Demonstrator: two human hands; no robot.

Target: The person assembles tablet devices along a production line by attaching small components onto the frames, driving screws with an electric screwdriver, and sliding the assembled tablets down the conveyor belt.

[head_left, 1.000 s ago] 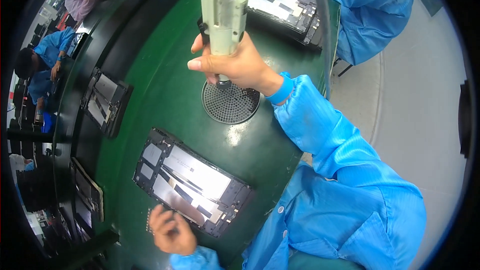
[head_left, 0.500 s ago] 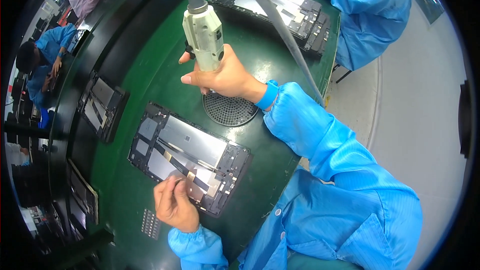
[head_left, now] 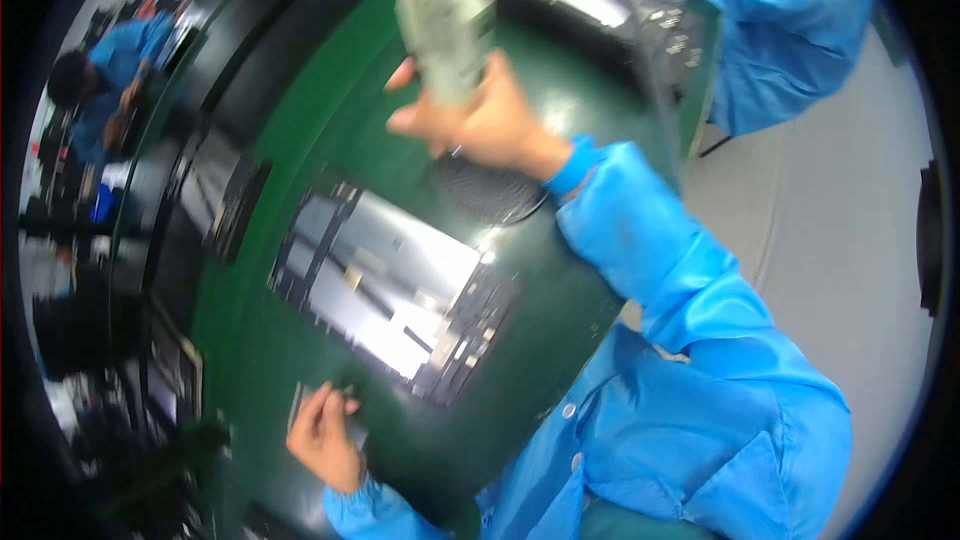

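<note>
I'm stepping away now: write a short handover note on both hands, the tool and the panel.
Right hand: raised above the green bench, gripping the pale electric screwdriver, which hangs on a cable.
Left hand: fingers on a small dark tray at the near edge of the bench.
Open device panel: lies flat between the hands, neither hand touching it.
Round mesh grille: under the right wrist.
Done or left: the picture is blurred, so screw state cannot be told.
</note>
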